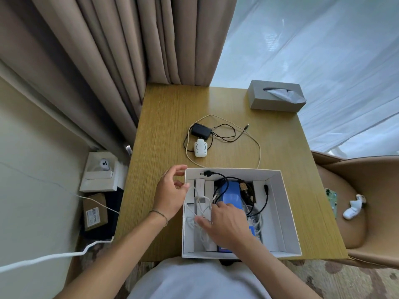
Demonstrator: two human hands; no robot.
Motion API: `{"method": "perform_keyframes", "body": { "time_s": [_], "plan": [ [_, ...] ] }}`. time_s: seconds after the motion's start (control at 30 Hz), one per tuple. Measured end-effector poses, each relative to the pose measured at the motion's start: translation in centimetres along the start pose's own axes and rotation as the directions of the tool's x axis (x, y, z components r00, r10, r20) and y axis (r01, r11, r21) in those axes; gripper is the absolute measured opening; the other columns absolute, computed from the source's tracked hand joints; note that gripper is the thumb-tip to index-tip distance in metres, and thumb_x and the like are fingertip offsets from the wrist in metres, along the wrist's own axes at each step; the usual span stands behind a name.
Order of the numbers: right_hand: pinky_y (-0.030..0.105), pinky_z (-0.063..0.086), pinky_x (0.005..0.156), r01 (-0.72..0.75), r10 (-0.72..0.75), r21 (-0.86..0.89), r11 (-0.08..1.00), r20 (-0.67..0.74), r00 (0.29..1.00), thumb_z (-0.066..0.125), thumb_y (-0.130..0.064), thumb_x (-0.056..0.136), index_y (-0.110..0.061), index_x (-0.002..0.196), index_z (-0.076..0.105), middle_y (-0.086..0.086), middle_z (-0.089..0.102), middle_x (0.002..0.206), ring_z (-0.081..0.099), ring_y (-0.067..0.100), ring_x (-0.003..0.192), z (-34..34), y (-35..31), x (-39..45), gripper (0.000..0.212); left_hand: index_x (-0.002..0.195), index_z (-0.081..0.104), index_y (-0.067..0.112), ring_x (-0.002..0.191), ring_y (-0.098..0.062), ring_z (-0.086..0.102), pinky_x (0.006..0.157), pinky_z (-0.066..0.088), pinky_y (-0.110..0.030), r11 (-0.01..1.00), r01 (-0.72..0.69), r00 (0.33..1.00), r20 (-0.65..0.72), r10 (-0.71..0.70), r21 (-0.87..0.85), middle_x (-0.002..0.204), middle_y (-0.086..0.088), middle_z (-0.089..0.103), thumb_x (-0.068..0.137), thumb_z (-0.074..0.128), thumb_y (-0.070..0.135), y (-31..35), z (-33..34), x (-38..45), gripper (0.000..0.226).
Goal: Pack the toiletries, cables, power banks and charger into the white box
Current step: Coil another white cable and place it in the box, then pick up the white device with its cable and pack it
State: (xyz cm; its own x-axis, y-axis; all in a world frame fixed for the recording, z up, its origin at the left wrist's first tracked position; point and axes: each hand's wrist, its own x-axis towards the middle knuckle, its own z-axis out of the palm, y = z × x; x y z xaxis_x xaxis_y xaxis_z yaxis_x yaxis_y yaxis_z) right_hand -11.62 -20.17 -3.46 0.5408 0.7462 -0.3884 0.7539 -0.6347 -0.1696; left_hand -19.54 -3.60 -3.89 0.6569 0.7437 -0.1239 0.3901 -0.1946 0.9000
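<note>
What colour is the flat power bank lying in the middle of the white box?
Blue. The flat rectangular power bank shows best in the head view, between black cables in the white cardboard box.

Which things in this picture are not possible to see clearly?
1. Head view: the right hand covers the near end of the blue power bank.
2. Head view: whether the right hand grips the white cable cannot be told.
3. Head view: the label on the brown parcel is too small.

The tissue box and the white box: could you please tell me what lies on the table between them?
In the head view, a black charger plugged into a white adapter, with loose black and beige cables, lies between the tissue box and white box.
</note>
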Motion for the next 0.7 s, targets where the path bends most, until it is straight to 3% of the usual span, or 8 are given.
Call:
{"method": "perform_keyframes", "body": {
  "time_s": [0.1, 0.2, 0.37, 0.43, 0.5, 0.6, 0.7],
  "plan": [
    [0.035, 0.042, 0.060, -0.001, 0.001, 0.003, 1.000, -0.046, 0.999, 0.012, -0.087, 0.082, -0.019, 0.070, 0.050, -0.004, 0.050, 0.076, 0.051, 0.017, 0.075, -2.3, 1.2, 0.0, 0.079, 0.115, 0.065, 0.027, 0.096, -0.002, 0.061, 0.077, 0.051, -0.011, 0.999, -0.031, 0.996, -0.086, 0.030, -0.008, 0.109, 0.007, 0.065, 0.097, 0.059, 0.016, 0.3, -0.2, 0.5, 0.021],
    [0.032, 0.044, 0.062, -0.018, 0.023, 0.042, 0.999, -0.125, 0.992, 0.011, -0.079, 0.088, -0.024, 0.078, 0.062, -0.008, 0.054, 0.076, 0.053, 0.014, 0.075, -4.8, 2.6, 0.3, 0.076, 0.109, 0.066, 0.026, 0.095, 0.001, 0.060, 0.074, 0.046, -0.006, 0.999, -0.043, 0.992, -0.122, 0.042, -0.004, 0.103, 0.011, 0.066, 0.099, 0.053, 0.016, 0.9, -0.5, 2.0, 0.019],
    [0.019, 0.028, 0.051, -0.037, 0.096, 0.217, 0.976, -0.272, 0.958, 0.046, -0.046, 0.100, -0.031, 0.086, 0.067, -0.014, 0.059, 0.072, 0.052, 0.009, 0.069, -7.8, 5.1, 2.1, 0.029, 0.107, 0.065, 0.029, 0.089, 0.001, 0.061, 0.069, 0.048, -0.012, 0.996, -0.038, 0.998, -0.040, 0.042, 0.081, 0.095, 0.014, 0.066, 0.096, 0.054, 0.011, 2.5, 0.1, 6.1, 0.023],
    [0.024, 0.034, 0.053, -0.063, 0.149, 0.308, 0.949, -0.263, 0.953, 0.052, -0.028, 0.097, -0.030, 0.092, 0.071, -0.012, 0.067, 0.078, 0.054, 0.012, 0.072, -8.7, 6.0, 2.9, 0.020, 0.105, 0.065, 0.029, 0.086, -0.002, 0.062, 0.067, 0.052, -0.019, 0.985, -0.038, 0.999, 0.021, 0.035, 0.166, 0.095, 0.012, 0.066, 0.096, 0.054, 0.013, 3.4, 1.0, 7.9, 0.022],
    [0.029, 0.045, 0.060, -0.081, 0.188, 0.413, 0.907, -0.225, 0.956, 0.052, -0.016, 0.093, -0.028, 0.098, 0.074, -0.009, 0.074, 0.088, 0.059, 0.013, 0.077, -9.5, 6.8, 3.7, 0.026, 0.106, 0.064, 0.028, 0.087, -0.007, 0.063, 0.068, 0.054, -0.023, 0.958, -0.044, 0.997, 0.076, 0.023, 0.284, 0.099, 0.009, 0.066, 0.097, 0.053, 0.013, 4.2, 2.2, 9.7, 0.021],
    [0.030, 0.056, 0.072, -0.055, 0.190, 0.516, 0.855, -0.212, 0.959, 0.053, -0.011, 0.092, -0.026, 0.099, 0.075, -0.011, 0.075, 0.096, 0.066, 0.008, 0.084, -10.7, 8.0, 4.9, 0.028, 0.114, 0.063, 0.025, 0.090, -0.015, 0.062, 0.072, 0.054, -0.028, 0.883, -0.013, 0.989, 0.135, -0.057, 0.468, 0.111, 0.002, 0.064, 0.096, 0.053, 0.014, 4.6, 4.0, 12.5, 0.023],
    [0.026, 0.056, 0.078, -0.044, 0.197, 0.552, 0.832, -0.220, 0.955, 0.053, -0.011, 0.094, -0.028, 0.101, 0.075, -0.015, 0.072, 0.097, 0.065, 0.003, 0.088, -11.0, 9.3, 6.1, 0.028, 0.126, 0.056, 0.025, 0.090, -0.020, 0.060, 0.072, 0.051, -0.031, 0.764, 0.010, 0.973, 0.170, -0.156, 0.645, 0.122, -0.003, 0.059, 0.094, 0.053, 0.022, 4.5, 5.8, 14.8, 0.032]
  ]
}}
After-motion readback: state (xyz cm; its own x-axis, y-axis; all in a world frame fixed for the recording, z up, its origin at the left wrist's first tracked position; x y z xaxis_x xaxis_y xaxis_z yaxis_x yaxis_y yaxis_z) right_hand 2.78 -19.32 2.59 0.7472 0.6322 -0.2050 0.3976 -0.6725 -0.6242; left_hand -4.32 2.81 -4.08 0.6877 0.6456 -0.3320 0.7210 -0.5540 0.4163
